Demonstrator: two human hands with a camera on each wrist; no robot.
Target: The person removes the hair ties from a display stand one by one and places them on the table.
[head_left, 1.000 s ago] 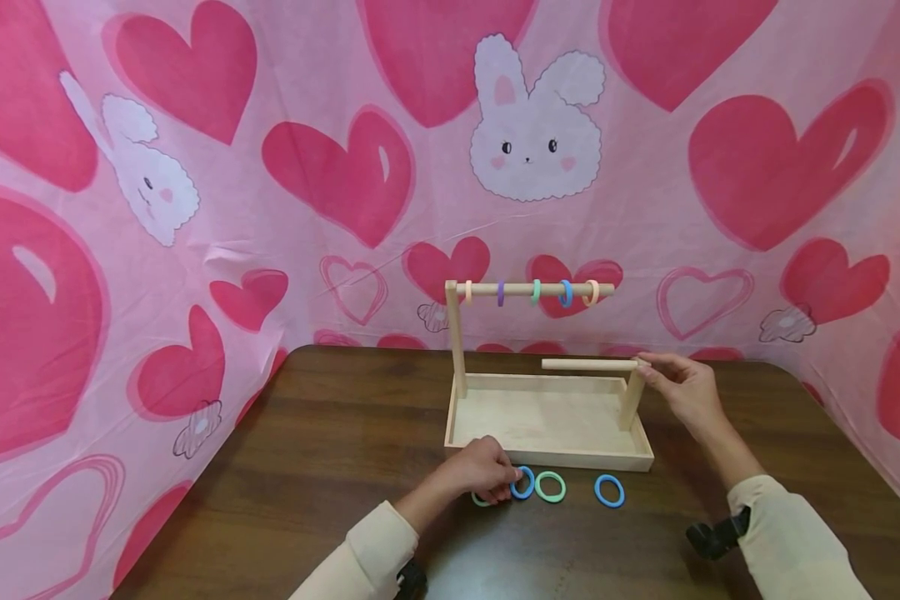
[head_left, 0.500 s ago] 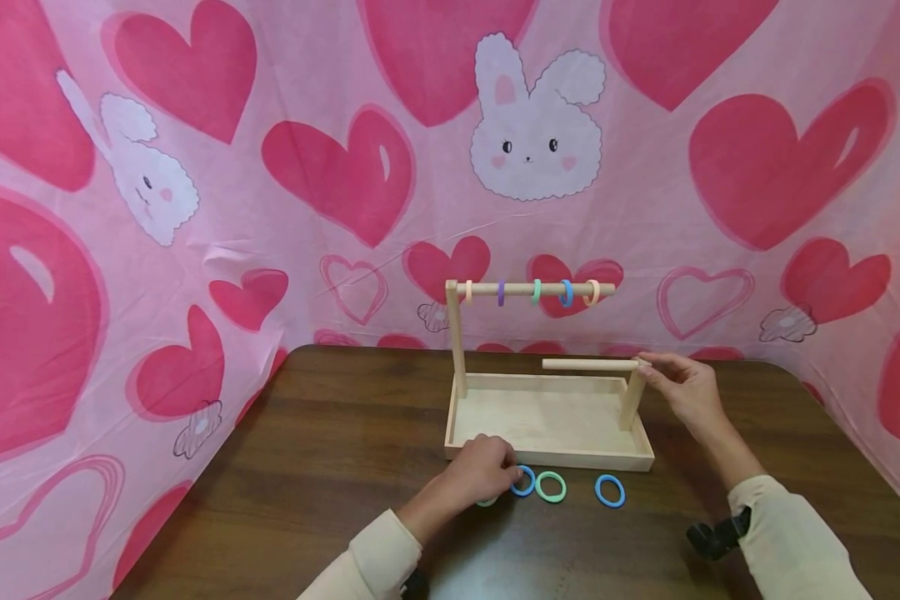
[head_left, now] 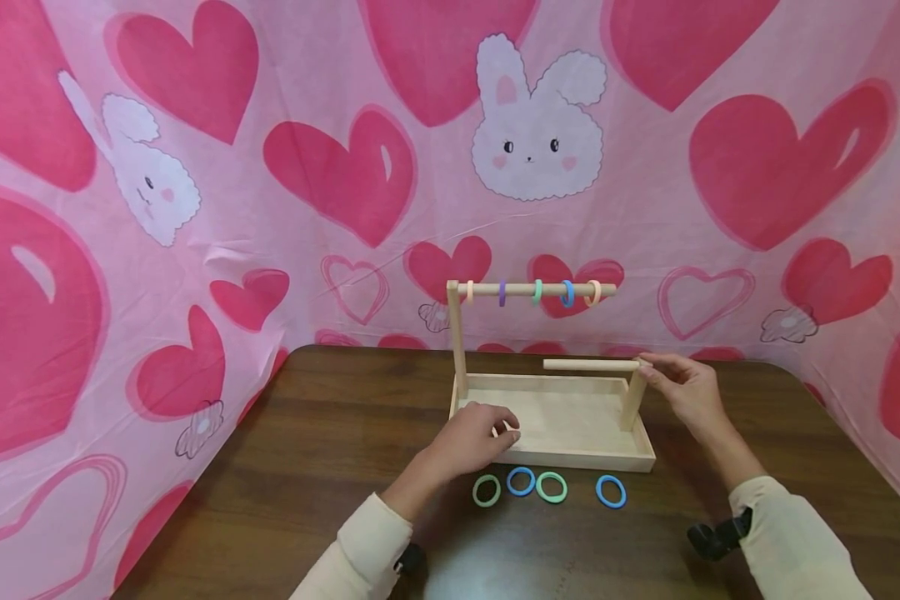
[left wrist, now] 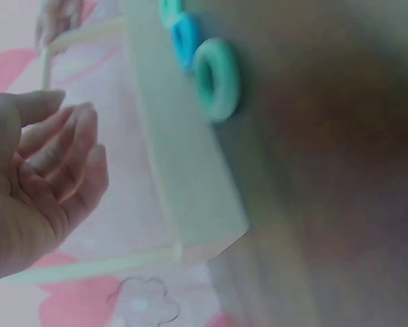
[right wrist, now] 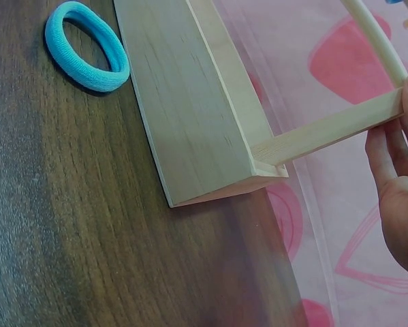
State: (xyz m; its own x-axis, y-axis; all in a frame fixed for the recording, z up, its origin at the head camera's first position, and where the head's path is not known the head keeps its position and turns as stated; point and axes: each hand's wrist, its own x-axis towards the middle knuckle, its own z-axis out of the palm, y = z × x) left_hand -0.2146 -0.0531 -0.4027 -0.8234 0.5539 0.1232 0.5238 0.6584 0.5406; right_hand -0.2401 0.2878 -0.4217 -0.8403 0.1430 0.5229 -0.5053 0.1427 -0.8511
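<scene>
My left hand (head_left: 471, 439), fingers loosely curled and holding nothing, hovers over the front left of a wooden tray stand (head_left: 577, 458). In front of the tray lie a green hair tie (head_left: 475, 493), a blue hair tie (head_left: 509, 484), a second green hair tie (head_left: 552, 500) and, farther right, another blue hair tie (right wrist: 52, 37). At the stand's right end, my right hand (head_left: 687, 392) pinches the top of the short post (right wrist: 333, 128), where the bare lower rod (head_left: 588, 365) joins it. Several hair ties, among them a purple one (head_left: 502, 293), hang on the upper rod (head_left: 520, 289).
The stand sits on a dark wooden table (head_left: 330, 433). A tall post (head_left: 457, 342) rises at its left end. Behind the table hangs a pink cloth (head_left: 645, 225) printed with hearts and rabbits.
My left hand has let go and lifted away from the hair ties, up over the tray's edge. The left green hair tie now shows whole. My right hand stays on the post.
</scene>
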